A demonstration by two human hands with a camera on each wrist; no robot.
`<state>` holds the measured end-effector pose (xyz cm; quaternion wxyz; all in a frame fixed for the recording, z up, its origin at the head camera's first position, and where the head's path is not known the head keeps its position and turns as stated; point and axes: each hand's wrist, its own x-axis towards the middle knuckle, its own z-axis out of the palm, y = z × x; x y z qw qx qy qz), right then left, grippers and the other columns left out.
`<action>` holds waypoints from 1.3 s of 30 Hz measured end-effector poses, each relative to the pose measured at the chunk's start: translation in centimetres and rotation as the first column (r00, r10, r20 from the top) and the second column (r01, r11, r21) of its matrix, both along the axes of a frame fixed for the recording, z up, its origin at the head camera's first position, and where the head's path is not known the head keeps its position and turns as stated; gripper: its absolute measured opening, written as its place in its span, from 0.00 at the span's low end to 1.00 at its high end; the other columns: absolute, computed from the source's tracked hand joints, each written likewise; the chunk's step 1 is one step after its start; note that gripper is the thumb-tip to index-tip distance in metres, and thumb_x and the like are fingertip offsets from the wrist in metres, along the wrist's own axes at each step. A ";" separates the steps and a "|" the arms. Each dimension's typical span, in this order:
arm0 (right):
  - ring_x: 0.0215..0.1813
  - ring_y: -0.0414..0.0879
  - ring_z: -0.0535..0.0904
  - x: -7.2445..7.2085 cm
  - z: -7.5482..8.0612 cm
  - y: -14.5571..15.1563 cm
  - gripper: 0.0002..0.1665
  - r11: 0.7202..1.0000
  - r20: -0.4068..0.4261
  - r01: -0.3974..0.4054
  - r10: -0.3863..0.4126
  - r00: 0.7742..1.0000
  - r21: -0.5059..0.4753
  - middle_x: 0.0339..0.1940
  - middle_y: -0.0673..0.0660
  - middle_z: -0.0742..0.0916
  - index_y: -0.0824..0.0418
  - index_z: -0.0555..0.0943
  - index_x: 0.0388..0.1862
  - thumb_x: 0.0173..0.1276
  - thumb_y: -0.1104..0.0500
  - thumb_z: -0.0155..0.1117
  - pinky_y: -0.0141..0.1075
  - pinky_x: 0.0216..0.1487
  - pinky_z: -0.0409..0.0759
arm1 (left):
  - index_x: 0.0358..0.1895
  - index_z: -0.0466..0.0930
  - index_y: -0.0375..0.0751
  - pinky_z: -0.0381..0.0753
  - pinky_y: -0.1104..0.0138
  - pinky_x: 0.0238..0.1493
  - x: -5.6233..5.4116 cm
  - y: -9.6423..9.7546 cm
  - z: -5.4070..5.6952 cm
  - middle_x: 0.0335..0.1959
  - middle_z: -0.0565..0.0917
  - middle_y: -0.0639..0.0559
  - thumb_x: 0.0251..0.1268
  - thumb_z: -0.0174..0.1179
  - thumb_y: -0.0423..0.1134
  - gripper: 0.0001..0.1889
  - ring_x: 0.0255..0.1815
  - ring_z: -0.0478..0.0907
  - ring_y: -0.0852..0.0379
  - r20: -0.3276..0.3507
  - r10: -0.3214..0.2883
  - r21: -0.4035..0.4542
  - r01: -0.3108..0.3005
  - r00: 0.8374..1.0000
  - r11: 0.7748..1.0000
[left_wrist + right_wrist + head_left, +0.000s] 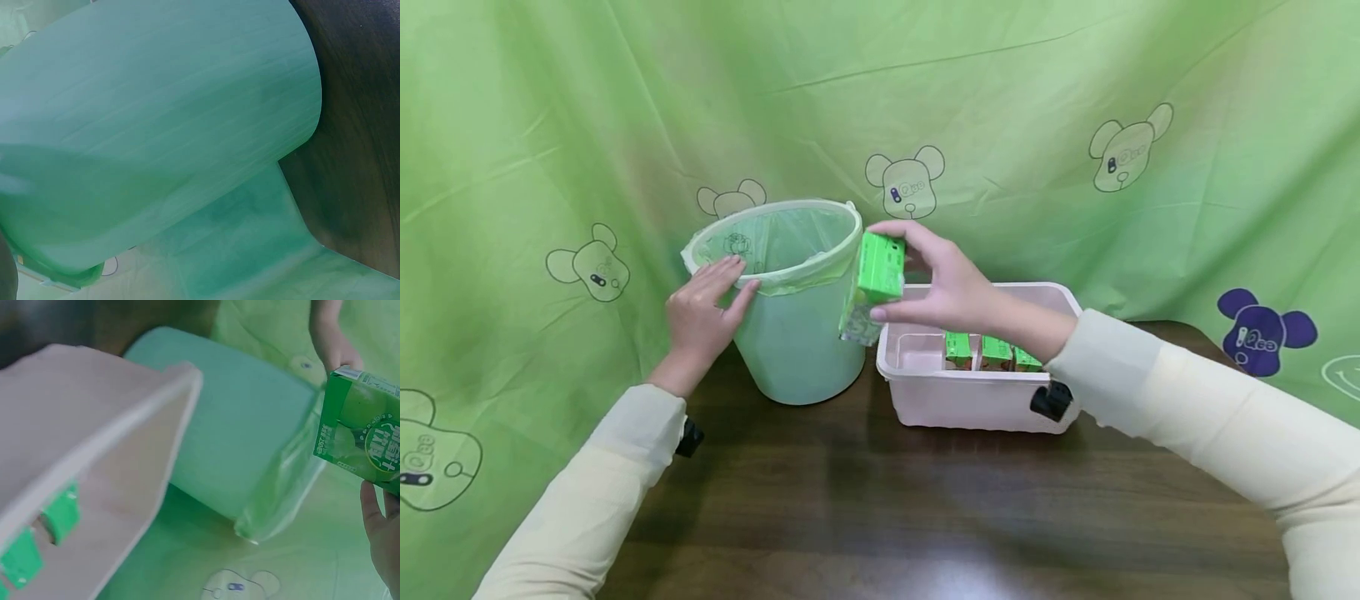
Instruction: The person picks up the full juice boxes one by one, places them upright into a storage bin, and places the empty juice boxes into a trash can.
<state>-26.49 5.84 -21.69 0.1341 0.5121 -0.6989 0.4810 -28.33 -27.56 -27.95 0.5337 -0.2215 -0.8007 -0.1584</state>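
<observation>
My right hand (951, 279) grips a green juice box (880, 267), thumb on the near side and fingers at the far side. The box is tilted beside the right rim of a light green bin (801, 346). In the right wrist view, the printed front of the juice box (362, 434) shows fruit pictures and white lettering, with fingertips at its lower edge. My left hand (703, 308) rests on the bin's near left rim, its fingers extended over the edge. A thin green bag (786, 237) lines the bin and folds over its rim.
Right of the bin stands a pale pink plastic basket (977, 400), partly under my right forearm. Several green-topped boxes (996, 352) stand in it. Both containers are on a dark wooden table (880, 500). A green curtain (1000, 75) with bear-head prints hangs close behind.
</observation>
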 end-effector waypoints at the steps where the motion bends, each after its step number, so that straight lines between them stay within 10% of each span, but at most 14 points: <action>1: 0.52 0.47 0.78 -0.3 0.4 -0.3 0.47 1.000 -0.004 0.004 -0.004 1.000 -0.004 0.52 0.57 0.79 0.68 0.67 0.66 0.47 0.69 0.80 0.41 0.57 0.78 | 0.49 0.84 0.34 0.75 0.56 0.60 0.0 0.0 0.0 0.49 0.84 0.40 0.61 0.66 0.43 0.18 0.51 0.82 0.43 0.000 0.001 0.000 -0.001 1.000 1.000; 18: 0.49 0.52 0.77 -1.9 6.8 -5.1 0.45 0.988 0.039 0.133 -0.131 0.991 -0.078 0.53 0.63 0.77 0.70 0.63 0.68 0.54 0.68 0.75 0.35 0.56 0.77 | 0.49 0.85 0.34 0.75 0.57 0.60 0.3 0.5 0.3 0.49 0.83 0.40 0.63 0.64 0.45 0.18 0.50 0.82 0.44 -0.004 0.010 -0.012 -0.010 1.000 1.000; 28: 0.49 0.45 0.77 -7.0 6.0 -7.7 0.47 0.969 0.050 0.239 -0.236 0.970 -0.059 0.55 0.55 0.77 0.62 0.64 0.69 0.53 0.57 0.79 0.30 0.53 0.77 | 0.49 0.85 0.34 0.74 0.57 0.61 0.2 0.5 0.2 0.49 0.83 0.41 0.61 0.66 0.43 0.18 0.51 0.82 0.44 0.004 0.006 -0.001 -0.006 1.000 1.000; 39: 0.55 0.45 0.72 -8.7 4.7 -10.2 0.49 0.917 0.036 0.393 -0.396 0.917 0.068 0.59 0.57 0.75 0.61 0.64 0.70 0.54 0.51 0.78 0.27 0.53 0.74 | 0.49 0.84 0.34 0.74 0.57 0.61 0.2 0.6 0.3 0.50 0.83 0.40 0.62 0.66 0.44 0.18 0.51 0.82 0.43 0.011 0.007 -0.015 -0.007 1.000 1.000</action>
